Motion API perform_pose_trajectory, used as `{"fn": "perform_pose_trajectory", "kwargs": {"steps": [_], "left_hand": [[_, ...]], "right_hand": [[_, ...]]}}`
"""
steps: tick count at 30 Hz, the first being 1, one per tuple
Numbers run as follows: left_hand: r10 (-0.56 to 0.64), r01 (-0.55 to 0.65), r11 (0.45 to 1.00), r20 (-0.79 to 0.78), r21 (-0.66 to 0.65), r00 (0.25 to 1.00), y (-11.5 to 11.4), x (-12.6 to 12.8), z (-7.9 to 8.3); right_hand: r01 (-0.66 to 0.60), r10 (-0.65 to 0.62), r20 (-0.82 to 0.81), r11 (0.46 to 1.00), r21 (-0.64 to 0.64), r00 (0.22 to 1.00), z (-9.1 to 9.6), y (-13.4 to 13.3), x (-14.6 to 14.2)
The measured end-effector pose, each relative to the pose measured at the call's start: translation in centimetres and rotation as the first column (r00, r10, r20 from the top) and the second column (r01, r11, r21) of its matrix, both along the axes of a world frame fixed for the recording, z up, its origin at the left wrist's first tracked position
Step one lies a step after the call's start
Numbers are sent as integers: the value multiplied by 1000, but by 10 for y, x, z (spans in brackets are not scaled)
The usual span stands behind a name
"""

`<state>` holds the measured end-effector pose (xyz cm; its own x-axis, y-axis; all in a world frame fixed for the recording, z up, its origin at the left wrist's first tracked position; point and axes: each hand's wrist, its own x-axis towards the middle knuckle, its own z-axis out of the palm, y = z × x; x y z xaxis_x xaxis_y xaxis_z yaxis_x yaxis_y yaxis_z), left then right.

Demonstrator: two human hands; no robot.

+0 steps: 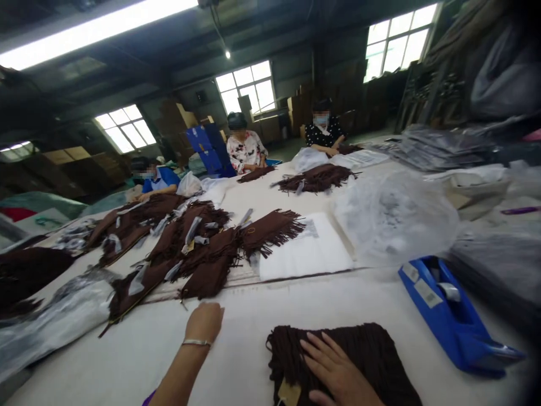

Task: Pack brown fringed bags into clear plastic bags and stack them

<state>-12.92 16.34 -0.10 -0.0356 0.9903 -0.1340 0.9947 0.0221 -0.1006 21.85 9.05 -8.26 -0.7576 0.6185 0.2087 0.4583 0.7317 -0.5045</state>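
My right hand lies flat, fingers stretched, on a dark brown fringed bag at the front of the white table. A tan tag shows at that bag's lower left corner. My left hand, with a bracelet on its wrist, is curled closed, its fingertips turned under and hidden. Whatever it may hold cannot be made out. Just beyond it lies a brown fringed piece, part of a heap of brown fringed bags with zips, tags and clear plastic wraps.
A blue tape dispenser stands at the right. Behind it sits a large clear plastic bag, beside a stack of white sheets. Plastic wrapping covers the left side. Several co-workers sit along the far side, among them a person in a dotted top.
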Motion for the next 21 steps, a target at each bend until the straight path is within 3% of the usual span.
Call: {"fn": "perform_pose_trajectory", "kwargs": {"steps": [2, 5, 8, 10, 14, 21], "left_hand": [[-174, 173, 985, 49, 26, 983, 22, 42, 3], [-360, 356, 933, 117, 56, 925, 59, 112, -11], [-417, 414, 909, 141, 55, 898, 91, 165, -37], [-417, 416, 909, 153, 40, 896, 104, 183, -50], [-389, 391, 920, 212, 32, 897, 119, 181, -61], [-233, 276, 961, 463, -25, 855, 142, 149, -54]], "right_hand": [[-5, 4, 10, 998, 64, 1000, 0, 2, 0], [11, -4, -33, 980, 198, 999, -6, 5, 0], [69, -33, -110, 937, 342, 993, -14, 9, -2], [100, -54, -122, 906, 410, 991, -19, 13, -2], [88, -46, -104, 888, 452, 994, -24, 18, -2], [79, -24, -190, 954, 289, 982, -36, 21, -5]]}}
